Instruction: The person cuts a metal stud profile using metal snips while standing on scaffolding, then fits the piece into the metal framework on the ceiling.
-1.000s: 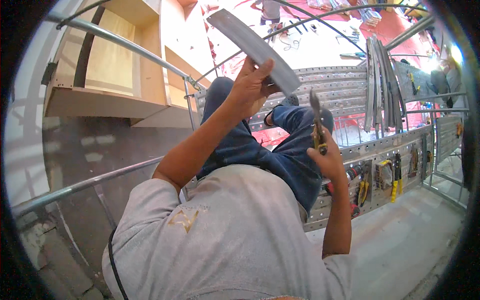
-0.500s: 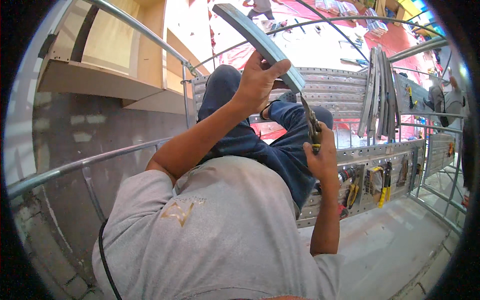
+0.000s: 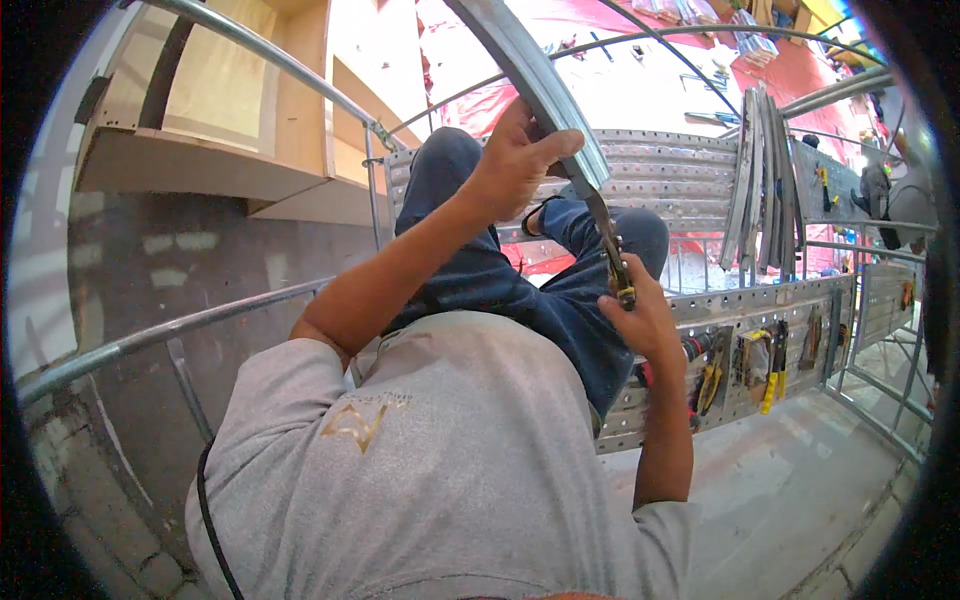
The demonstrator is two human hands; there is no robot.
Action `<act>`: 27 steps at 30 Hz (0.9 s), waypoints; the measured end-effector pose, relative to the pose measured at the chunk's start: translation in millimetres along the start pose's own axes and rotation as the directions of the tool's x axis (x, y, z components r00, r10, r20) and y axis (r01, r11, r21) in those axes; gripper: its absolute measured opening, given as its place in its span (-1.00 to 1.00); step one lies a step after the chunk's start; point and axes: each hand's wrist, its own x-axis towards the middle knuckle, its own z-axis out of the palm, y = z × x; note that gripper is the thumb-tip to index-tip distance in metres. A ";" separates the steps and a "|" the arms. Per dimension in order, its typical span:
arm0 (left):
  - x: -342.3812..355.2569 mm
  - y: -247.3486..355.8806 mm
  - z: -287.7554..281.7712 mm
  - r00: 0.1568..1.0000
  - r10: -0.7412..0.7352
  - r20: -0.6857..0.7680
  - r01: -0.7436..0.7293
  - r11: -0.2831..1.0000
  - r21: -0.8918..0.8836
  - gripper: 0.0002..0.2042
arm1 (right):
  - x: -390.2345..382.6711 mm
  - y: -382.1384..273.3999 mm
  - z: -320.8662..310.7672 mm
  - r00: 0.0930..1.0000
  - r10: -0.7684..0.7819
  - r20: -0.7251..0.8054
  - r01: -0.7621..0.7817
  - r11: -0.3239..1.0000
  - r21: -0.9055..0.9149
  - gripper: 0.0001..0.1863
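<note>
A grey metal channel (image 3: pixel 545 95) slants up and away over my knees, gripped near its lower end by my left hand (image 3: pixel 510 165), thumb along one side and fingers curled beneath. In my right hand (image 3: pixel 645 310), to the right of my thigh, is a pair of tin snips (image 3: pixel 612 245) with yellow on its handles. The dark blades point up at the channel's lower end and meet its near edge; whether they bite into the metal I cannot make out. My right fingers wrap the handles and are partly hidden.
I sit on a scaffold with perforated metal planks (image 3: pixel 660 165) and tubular rails (image 3: pixel 180 325). Several metal strips (image 3: pixel 757 190) lean at the right. Yellow-handled tools (image 3: pixel 772 375) and another pair of snips (image 3: pixel 710 385) lie on the near plank. A wooden cabinet (image 3: pixel 220 90) stands left.
The channel has turned so that its hollow side shows more, and its far end runs out of the picture top. The snips have moved slightly left and up against its lower end.
</note>
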 end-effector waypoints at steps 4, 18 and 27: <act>6.1 1.4 -12.0 0.986 0.034 0.161 -0.036 0.999 0.008 -0.56 | -3.7 12.3 6.3 0.962 -0.013 0.271 -0.104 0.905 0.412 -0.42; 5.1 19.9 -7.0 0.961 -0.091 0.261 0.088 0.996 0.022 -0.45 | -4.0 -13.1 -22.7 0.986 0.037 0.165 -0.054 0.993 0.101 -0.28; 7.2 5.2 -6.8 0.949 -0.081 0.306 0.047 0.992 0.117 -0.49 | 4.2 6.8 -21.6 0.996 -0.060 0.072 0.069 0.990 -0.125 -0.29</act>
